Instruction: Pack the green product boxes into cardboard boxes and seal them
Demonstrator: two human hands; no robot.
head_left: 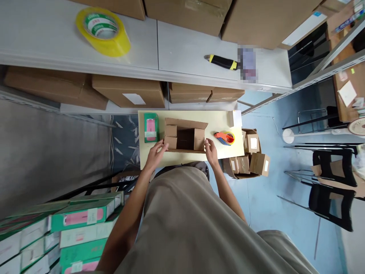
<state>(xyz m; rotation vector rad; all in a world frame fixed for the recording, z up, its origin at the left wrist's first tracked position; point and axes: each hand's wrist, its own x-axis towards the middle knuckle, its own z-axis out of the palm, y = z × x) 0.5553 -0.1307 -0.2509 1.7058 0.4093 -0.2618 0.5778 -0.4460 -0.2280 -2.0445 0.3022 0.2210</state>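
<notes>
An open cardboard box [185, 123] sits on the pale yellow table [182, 161], its end flaps folded inward and its inside dark. My left hand [156, 153] holds the near left corner, fingers bent against the cardboard. At the near right corner, my right hand [211, 152] grips the box with thumb and fingers. To the left of it lies a green product box [151, 128] with a pink picture. A tape dispenser [224, 138] with an orange part and a yellow roll rests to the right. Behind that is a small white box [235, 118].
A grey shelf [182, 49] above the table's far side carries a yellow tape roll [121, 40], a utility knife [224, 62] and large cartons. Packed small boxes fill an open carton [234, 173] on the floor at right. Green boxes [82, 219] are stacked at left.
</notes>
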